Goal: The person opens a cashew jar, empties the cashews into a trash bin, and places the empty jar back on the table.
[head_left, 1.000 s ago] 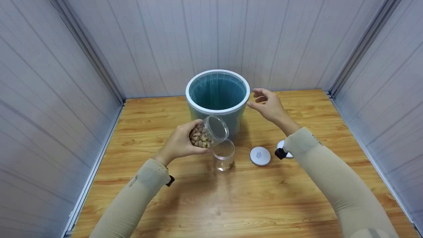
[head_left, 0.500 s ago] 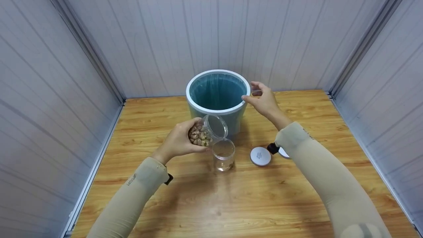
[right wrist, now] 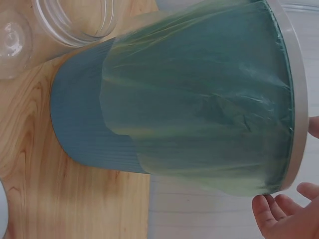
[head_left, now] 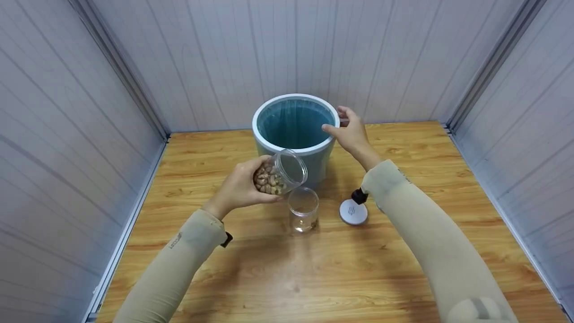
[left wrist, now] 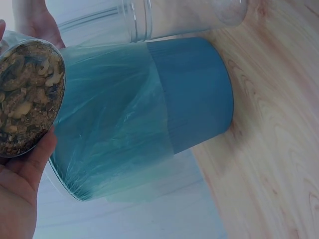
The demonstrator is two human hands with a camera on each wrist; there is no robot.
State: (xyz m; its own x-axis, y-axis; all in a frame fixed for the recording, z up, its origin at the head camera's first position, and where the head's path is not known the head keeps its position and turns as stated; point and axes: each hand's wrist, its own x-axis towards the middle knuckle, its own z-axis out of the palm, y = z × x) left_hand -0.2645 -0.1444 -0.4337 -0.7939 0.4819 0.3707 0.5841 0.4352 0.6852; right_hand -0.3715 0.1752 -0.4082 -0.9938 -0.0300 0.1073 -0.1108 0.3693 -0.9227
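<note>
My left hand (head_left: 244,186) grips a clear plastic jar (head_left: 293,167), tilted with its open mouth to the right. Brown, nut-like pieces (head_left: 269,180) fill its lower part; through the base, the left wrist view shows brown bits and crumbs (left wrist: 25,94). Just below that mouth a second clear jar (head_left: 303,220) stands upright on the table, a little dark residue low inside. My right hand (head_left: 353,134) is at the right side of a lined trash bin (head_left: 291,150), thumb over the white rim and curled fingers (right wrist: 263,211) outside it, touching its underside.
A round white lid (head_left: 353,212) lies on the wooden table (head_left: 287,278), right of the standing jar and partly behind my right wrist's black camera (head_left: 359,196). Pale panel walls (head_left: 215,63) enclose the table at back and sides. The bin stands near the back wall.
My right hand has moved left and away from me, from beside the bin onto its rim. The held jar has risen slightly. My right sleeve now covers the second white lid.
</note>
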